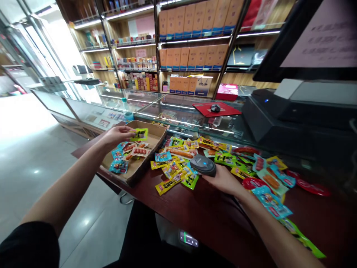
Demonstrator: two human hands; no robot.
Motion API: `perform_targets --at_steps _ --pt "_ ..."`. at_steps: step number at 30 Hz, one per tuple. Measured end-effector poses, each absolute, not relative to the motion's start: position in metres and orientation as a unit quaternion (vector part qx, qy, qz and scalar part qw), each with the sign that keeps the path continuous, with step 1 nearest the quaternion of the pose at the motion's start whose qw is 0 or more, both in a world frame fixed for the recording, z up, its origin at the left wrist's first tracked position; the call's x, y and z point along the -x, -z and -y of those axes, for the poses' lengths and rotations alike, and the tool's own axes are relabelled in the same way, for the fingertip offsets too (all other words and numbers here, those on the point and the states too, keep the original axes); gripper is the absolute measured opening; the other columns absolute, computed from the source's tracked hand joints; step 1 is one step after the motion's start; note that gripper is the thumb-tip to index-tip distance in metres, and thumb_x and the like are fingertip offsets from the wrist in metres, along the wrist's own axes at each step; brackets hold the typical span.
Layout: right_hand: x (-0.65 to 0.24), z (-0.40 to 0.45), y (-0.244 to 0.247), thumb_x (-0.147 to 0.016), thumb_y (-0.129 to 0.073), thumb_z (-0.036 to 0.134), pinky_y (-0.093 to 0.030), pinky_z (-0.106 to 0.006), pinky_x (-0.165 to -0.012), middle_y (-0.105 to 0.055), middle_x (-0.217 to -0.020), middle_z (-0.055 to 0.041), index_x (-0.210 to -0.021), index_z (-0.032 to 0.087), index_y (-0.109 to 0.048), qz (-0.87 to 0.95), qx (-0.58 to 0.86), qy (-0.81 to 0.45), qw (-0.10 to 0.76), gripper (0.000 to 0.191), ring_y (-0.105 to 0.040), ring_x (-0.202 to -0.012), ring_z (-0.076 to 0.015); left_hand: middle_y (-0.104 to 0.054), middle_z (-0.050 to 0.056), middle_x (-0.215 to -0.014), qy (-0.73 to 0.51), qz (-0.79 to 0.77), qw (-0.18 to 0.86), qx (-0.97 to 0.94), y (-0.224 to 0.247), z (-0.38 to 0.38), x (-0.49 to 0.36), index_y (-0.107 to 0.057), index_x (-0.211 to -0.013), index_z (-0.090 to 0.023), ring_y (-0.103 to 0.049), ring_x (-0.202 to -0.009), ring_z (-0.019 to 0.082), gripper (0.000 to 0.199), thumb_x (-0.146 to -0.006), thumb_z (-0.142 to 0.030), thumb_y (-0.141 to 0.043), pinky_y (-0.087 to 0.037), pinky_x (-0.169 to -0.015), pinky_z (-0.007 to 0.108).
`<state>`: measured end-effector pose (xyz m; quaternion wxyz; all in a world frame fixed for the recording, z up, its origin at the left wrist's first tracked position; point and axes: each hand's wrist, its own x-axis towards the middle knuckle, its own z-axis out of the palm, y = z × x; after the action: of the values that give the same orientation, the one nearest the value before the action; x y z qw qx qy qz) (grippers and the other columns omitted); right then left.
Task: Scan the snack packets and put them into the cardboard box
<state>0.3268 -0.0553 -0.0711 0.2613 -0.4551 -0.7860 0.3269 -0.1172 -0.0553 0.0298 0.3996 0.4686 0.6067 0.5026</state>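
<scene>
My left hand (115, 136) pinches a yellow-green snack packet (138, 134) above a shallow cardboard box (153, 142), which holds several packets. My right hand (223, 180) grips a dark grey handheld barcode scanner (203, 165), with its head pointing left over the heap. A loose heap of colourful snack packets (178, 163) covers the dark red-brown wooden counter (212, 219) between the box and the far right. Some red round packets lie at the right of the heap. The scanner hides the packets under it.
A glass display counter runs behind the wooden counter, with a red mat and black computer mouse (215, 108) on it. A black point-of-sale terminal (267, 115) and monitor (315, 41) stand at right. Shelves of boxed goods (189, 44) fill the back wall.
</scene>
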Motion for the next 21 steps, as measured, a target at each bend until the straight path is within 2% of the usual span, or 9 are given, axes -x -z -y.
perform_targets --at_steps 4,8,14,21 --pt "-0.327 0.054 0.075 -0.075 -0.065 0.028 -0.053 -0.036 -0.087 -0.073 -0.107 -0.0067 -0.111 0.017 -0.066 0.796 0.456 -0.306 0.255 0.038 -0.069 -0.097 -0.0266 -0.072 0.004 -0.089 -0.503 -0.649 0.373 -0.432 -0.035 0.09 0.171 -0.069 -0.091 -0.015 -0.066 -0.085 0.016 0.029 -0.067 -0.026 -0.082 -0.053 -0.07 0.023" --pt "-0.326 0.055 0.072 -0.075 -0.065 0.029 -0.053 -0.036 -0.088 -0.073 -0.107 -0.0079 -0.111 0.016 -0.067 0.795 0.455 -0.31 0.255 0.038 -0.069 -0.098 -0.0274 -0.072 0.007 -0.087 -0.488 -0.647 0.38 -0.445 -0.031 0.093 0.165 -0.069 -0.091 -0.014 -0.067 -0.081 0.016 0.039 -0.059 -0.031 -0.085 -0.054 -0.065 0.022" --pt "-0.331 0.056 0.062 -0.075 -0.067 0.03 -0.051 -0.037 -0.092 -0.071 -0.115 -0.006 -0.117 0.018 -0.065 0.782 0.45 -0.325 0.283 0.043 -0.066 -0.106 -0.0281 -0.071 0.008 -0.081 -0.422 -0.597 0.429 -0.53 -0.015 0.049 0.076 -0.067 -0.088 -0.013 -0.066 -0.073 0.017 0.046 -0.055 -0.04 -0.086 -0.053 -0.061 0.026" --pt "-0.344 0.048 0.058 -0.074 -0.065 0.028 -0.053 -0.035 -0.084 -0.074 -0.103 -0.0059 -0.108 0.017 -0.069 0.761 0.5 -0.3 0.286 0.036 -0.068 -0.097 -0.0271 -0.069 0.004 -0.077 -0.328 -0.516 0.442 -0.657 0.03 -0.015 -0.036 -0.068 -0.084 -0.013 -0.062 -0.064 0.014 0.043 -0.056 -0.042 -0.082 -0.049 -0.06 0.026"
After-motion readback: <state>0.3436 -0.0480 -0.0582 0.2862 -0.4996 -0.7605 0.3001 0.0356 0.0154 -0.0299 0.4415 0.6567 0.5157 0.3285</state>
